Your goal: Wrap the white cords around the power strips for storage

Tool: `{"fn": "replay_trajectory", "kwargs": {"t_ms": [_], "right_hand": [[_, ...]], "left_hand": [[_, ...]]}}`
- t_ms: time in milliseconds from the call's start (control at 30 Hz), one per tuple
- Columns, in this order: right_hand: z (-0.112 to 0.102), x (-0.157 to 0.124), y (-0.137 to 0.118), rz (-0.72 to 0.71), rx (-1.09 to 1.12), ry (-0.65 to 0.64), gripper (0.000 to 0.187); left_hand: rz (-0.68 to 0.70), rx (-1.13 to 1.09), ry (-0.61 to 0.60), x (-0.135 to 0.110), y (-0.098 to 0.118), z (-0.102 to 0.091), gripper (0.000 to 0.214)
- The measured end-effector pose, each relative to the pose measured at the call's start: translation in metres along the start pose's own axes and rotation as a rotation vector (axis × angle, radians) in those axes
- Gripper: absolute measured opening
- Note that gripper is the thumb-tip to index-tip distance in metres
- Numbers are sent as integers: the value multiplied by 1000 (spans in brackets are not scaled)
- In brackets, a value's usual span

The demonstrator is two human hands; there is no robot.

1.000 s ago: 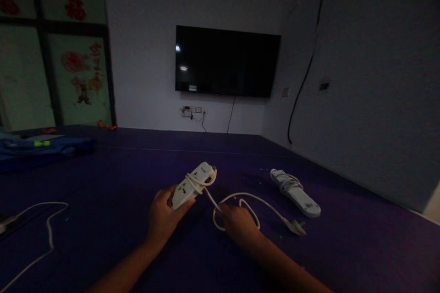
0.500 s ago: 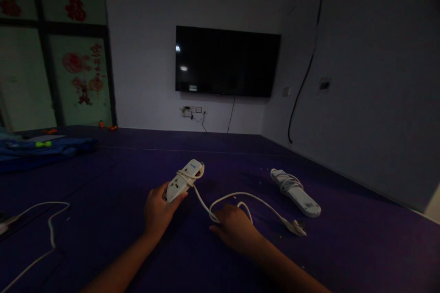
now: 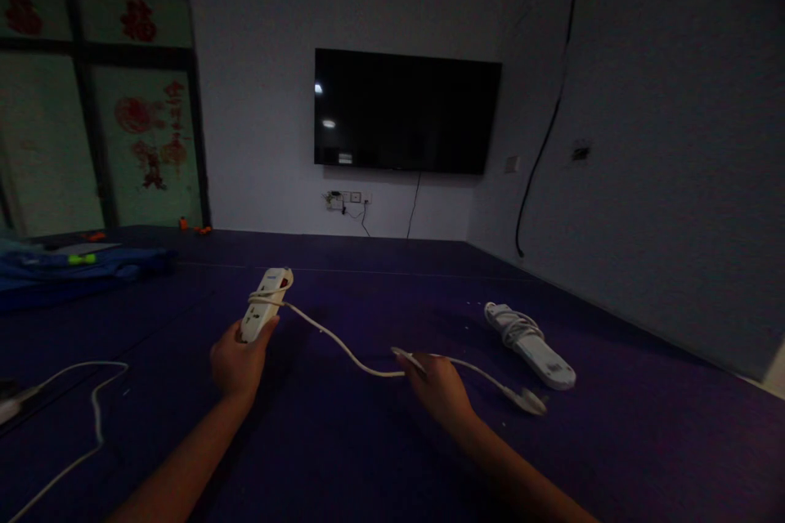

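My left hand [image 3: 236, 364] grips the lower end of a white power strip [image 3: 262, 312], held tilted up with its sockets facing me. A few turns of its white cord [image 3: 343, 346] wrap round the strip's upper part. From there the cord runs slackly across to my right hand [image 3: 438, 392], whose fingers are closed on it. Beyond that hand the cord continues to its plug [image 3: 528, 402], which looks blurred. A second white power strip [image 3: 549, 359], bound with its own coiled cord, lies farther right on the purple surface.
On the purple surface [image 3: 343, 458], a white cable [image 3: 98, 417] lies at the left. Behind it are blue cloth [image 3: 132, 263] and small orange objects [image 3: 204, 230]. A television [image 3: 405, 110] hangs on the back wall. A black cable [image 3: 540, 151] dangles along the right wall.
My left hand has moved left with the power strip, which now stands more upright. My right hand has shifted slightly right, and the cord between the hands is stretched longer.
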State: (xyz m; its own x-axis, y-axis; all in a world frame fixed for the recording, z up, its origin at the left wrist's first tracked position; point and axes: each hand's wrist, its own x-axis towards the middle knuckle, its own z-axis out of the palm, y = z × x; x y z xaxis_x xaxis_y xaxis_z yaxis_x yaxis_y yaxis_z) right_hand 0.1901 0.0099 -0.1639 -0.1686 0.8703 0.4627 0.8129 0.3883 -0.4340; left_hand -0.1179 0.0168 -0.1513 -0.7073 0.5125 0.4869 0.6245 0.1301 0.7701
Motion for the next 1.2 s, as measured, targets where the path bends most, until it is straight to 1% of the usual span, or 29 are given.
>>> {"fn": "replay_trajectory", "kwargs": {"t_ms": [100,133,233,300,333,367,433,500,533,600,667,700,767,867,967,1067,1133,1200], "right_hand": [[7,6,22,125,284,250,31],[9,8,30,187,383,315,29],[13,13,54,361,643,446,31],[11,15,67,447,708,493,37],[9,17,73,467,678,520,41],[5,18,77,464,601,553,46],[-7,20,83,392,313,623,51],[-21,21,86,265,-70,631,54],[-27,21,86,176,-253,592,56],[-35,22,87,-22,-536,453,61],[-37,22,89,-175,-686,310,68],[-36,22,90,-220,-720,265,70],[-33,23,91,-263,-749,237,72],[-29,24,92,-311,-754,246,70],[-26,26,87,-390,-715,262,63],[-20,25,73,-480,-609,299,51],[-13,21,58,-530,-488,315,45],[-6,13,38,-538,-335,314,44]], "left_hand": [[-14,-8,28,1,-2,0,66],[-18,-12,33,1,-2,1,66],[-57,-20,37,1,-1,1,65],[-76,-18,47,2,-1,0,66],[-78,-16,51,2,-1,0,66],[-75,-18,53,3,-2,0,67],[-61,-25,56,3,-3,1,67],[-38,-24,60,3,-4,3,67],[-23,-16,64,2,-5,4,67],[21,9,77,1,-6,6,66],[90,36,107,0,-8,7,65],[137,48,128,0,-8,8,64],[248,64,162,0,-8,8,59],[426,74,163,-2,-6,8,52],[585,50,179,-5,-2,7,52],[726,0,225,-11,4,5,53],[806,-39,236,-17,9,3,53],[859,-79,235,-25,14,1,53]]}}
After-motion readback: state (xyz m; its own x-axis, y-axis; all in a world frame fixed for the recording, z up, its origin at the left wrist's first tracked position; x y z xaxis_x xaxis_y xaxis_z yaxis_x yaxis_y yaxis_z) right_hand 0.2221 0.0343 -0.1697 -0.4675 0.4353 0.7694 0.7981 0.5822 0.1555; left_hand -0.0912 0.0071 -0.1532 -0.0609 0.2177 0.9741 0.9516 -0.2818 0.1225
